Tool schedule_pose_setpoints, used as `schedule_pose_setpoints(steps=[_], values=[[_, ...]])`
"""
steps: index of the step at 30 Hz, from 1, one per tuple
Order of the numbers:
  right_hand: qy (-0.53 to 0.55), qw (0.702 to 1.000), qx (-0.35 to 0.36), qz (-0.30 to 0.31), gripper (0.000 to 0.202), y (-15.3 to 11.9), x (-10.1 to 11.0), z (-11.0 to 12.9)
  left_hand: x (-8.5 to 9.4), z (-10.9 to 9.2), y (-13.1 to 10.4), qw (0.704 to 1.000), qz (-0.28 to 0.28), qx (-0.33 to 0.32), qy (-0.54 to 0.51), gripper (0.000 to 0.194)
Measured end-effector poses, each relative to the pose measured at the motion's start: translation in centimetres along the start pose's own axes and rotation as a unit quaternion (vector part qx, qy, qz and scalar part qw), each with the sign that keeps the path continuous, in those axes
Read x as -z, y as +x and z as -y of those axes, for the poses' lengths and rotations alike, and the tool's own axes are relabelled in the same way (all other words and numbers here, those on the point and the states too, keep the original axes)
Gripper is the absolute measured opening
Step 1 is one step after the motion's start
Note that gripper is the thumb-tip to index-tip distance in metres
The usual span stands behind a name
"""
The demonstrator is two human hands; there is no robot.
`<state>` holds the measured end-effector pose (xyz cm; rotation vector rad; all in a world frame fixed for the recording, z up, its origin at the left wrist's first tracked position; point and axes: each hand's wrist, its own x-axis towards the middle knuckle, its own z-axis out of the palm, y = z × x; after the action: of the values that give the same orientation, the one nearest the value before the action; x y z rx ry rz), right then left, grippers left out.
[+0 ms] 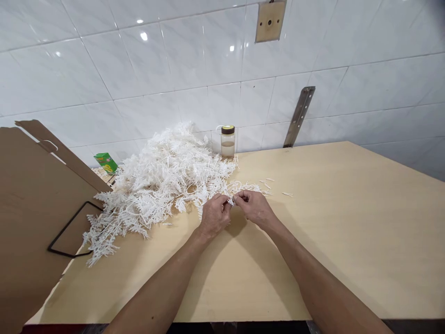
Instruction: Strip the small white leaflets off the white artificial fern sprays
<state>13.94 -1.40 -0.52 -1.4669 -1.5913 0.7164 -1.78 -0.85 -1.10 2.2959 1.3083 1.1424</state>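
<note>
My left hand point(214, 215) and my right hand point(255, 207) meet above the middle of the table. Their fingertips pinch a small white plastic sprig point(231, 202) between them. Just behind and to the left rises a big heap of white feathery plastic sprigs point(167, 171), with thin stems looping out of it. A few loose white pieces point(267, 183) lie beyond my right hand. My fingers partly cover the held sprig, so its full shape is hidden.
A bottle point(228, 143) with a dark lid stands behind the heap. At left are a cardboard box point(31, 218), a black wire frame point(59, 236) and a green carton point(106, 163). A metal bracket point(299, 116) leans on the tiled wall, above the wooden table point(365, 222).
</note>
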Motion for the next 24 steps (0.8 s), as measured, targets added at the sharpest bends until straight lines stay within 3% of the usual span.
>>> schedule_pose_setpoints(steps=[5, 16, 24], values=[[-0.101, 0.994, 0.046, -0.009, 0.026, -0.15, -0.03, 0.34, 0.15, 0.21, 0.16, 1.0, 0.003, -0.005, 0.008, 0.018], [-0.119, 0.989, 0.088, -0.022, 0.019, -0.13, -0.29, 0.22, 0.58, 0.43, 0.58, 0.999, -0.001, 0.027, -0.02, 0.017], [-0.19, 0.975, 0.112, -0.016, 0.017, -0.37, -0.74, 0.29, 0.86, 0.71, 0.77, 1.0, -0.014, -0.01, 0.017, 0.023]])
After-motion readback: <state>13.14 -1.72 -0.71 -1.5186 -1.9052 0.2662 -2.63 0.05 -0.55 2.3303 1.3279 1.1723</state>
